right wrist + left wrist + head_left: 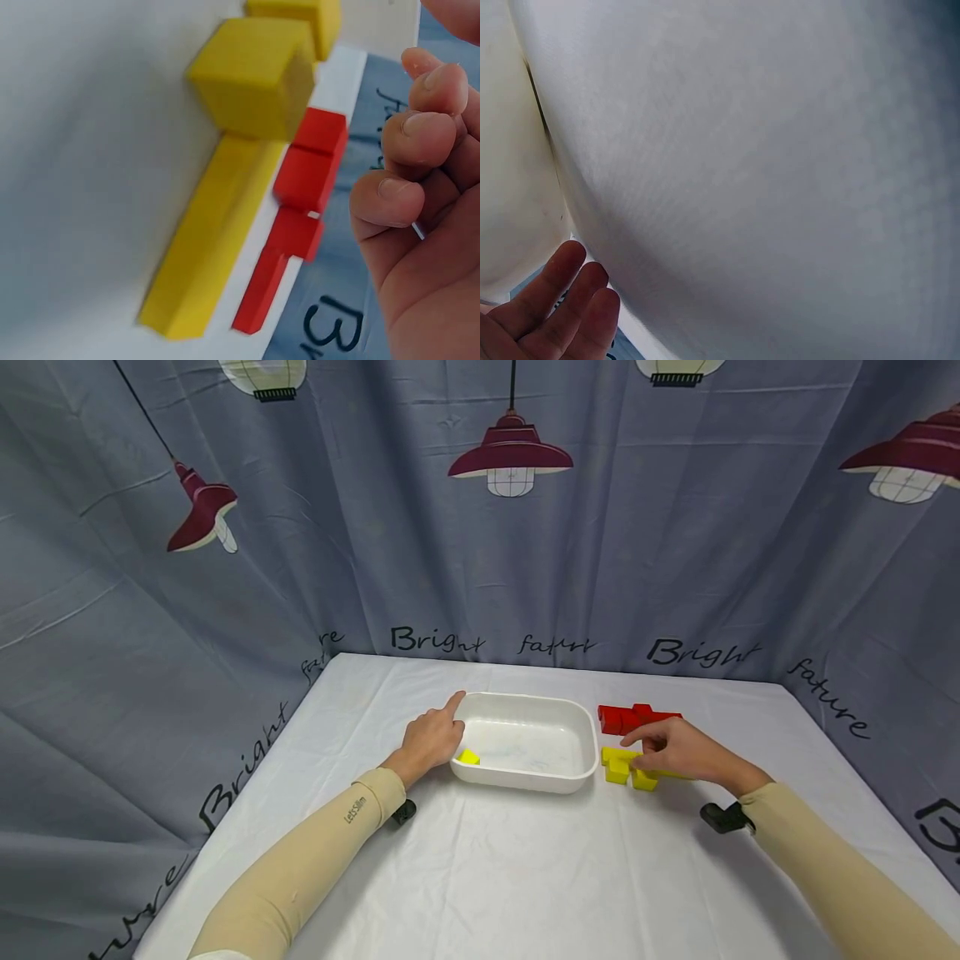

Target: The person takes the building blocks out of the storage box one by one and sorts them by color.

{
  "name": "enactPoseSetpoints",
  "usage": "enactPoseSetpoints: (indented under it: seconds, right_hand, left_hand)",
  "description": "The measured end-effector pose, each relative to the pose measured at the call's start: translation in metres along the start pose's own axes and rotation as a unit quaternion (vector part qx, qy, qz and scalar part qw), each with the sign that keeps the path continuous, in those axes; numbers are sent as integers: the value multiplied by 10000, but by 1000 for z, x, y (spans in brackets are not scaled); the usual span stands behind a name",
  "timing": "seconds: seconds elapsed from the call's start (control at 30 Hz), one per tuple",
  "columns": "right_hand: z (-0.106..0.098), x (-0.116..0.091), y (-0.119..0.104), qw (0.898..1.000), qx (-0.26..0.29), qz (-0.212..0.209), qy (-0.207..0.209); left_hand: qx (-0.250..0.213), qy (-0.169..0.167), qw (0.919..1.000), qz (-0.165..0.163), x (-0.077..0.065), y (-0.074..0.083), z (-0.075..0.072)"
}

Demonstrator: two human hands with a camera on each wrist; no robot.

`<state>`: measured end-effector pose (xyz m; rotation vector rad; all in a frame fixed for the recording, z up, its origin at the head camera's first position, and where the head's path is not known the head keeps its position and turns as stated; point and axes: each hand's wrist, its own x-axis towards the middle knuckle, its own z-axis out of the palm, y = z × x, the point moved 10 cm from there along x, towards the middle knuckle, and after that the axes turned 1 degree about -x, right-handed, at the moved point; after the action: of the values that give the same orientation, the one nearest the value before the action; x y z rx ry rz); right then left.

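My left hand (433,737) lies at the left rim of a white rectangular basin (525,781), index finger stretched along the edge. In the left wrist view its other fingers (559,300) are loosely extended beside the basin's wall. A small yellow block (468,757) lies inside, in the near left corner. To the right of the basin, my right hand (675,749) hovers over several yellow blocks (618,770), fingers loosely bent and holding nothing. The right wrist view shows a yellow cube (251,79) at the end of a long yellow bar (214,240), apart from the fingertips.
Red blocks (618,720) lie in a row behind the yellow ones, close to the basin's right side. A white cloth covers the table (510,868). Grey curtains (615,568) with printed lamps and lettering stand behind and at both sides.
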<state>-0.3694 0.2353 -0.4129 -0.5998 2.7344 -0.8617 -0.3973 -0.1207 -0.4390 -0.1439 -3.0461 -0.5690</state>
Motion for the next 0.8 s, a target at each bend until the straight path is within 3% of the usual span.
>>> enactPoseSetpoints:
  seconds: [0.8]
  right_hand:
    - [23, 38, -54, 9933, 751, -434, -761]
  left_hand:
    - [52, 32, 10000, -70, -1, 0, 2]
